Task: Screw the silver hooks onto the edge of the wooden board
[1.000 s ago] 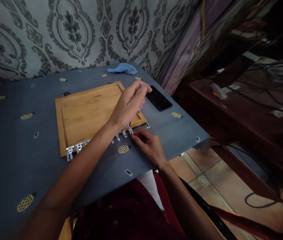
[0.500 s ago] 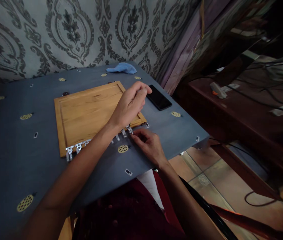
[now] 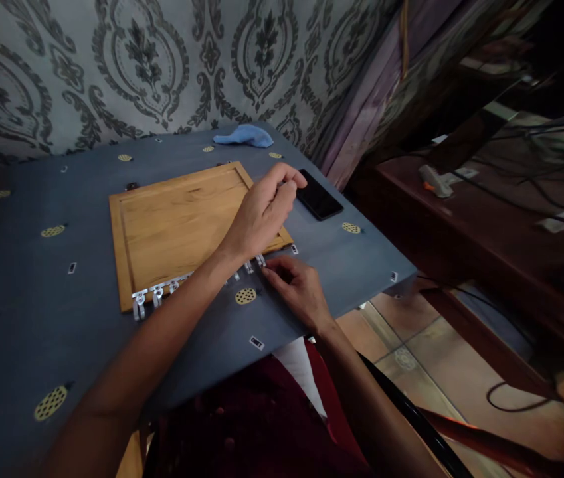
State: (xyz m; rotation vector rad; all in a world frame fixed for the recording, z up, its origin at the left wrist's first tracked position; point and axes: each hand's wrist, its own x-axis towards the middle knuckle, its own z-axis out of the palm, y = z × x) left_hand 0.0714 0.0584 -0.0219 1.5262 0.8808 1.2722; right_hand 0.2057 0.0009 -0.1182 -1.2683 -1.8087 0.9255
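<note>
A wooden panel [image 3: 177, 222] with a raised frame lies flat on the blue-grey tablecloth. Along its near edge runs a metal hook rail [image 3: 149, 291] with several silvery hooks hanging over the side. My left hand [image 3: 264, 209] is raised above the panel's right part, its fingers curled closed; whatever they hold, if anything, is hidden. The left forearm crosses over the middle of the rail and covers part of it. Thumb and index finger of my right hand [image 3: 297, 289] pinch the rail's rightmost hook at the panel's near right corner.
A black phone [image 3: 319, 196] lies just right of the panel. At the table's back is a crumpled blue cloth [image 3: 244, 135]. To the right, a dark reddish table [image 3: 501, 206] carries cables and a white-grey tool with an orange part [image 3: 435, 181]. A patterned curtain hangs behind.
My left hand has shifted slightly to the right and its wrist has turned a little. The right hand stays at the end hook, and the panel stays in place.
</note>
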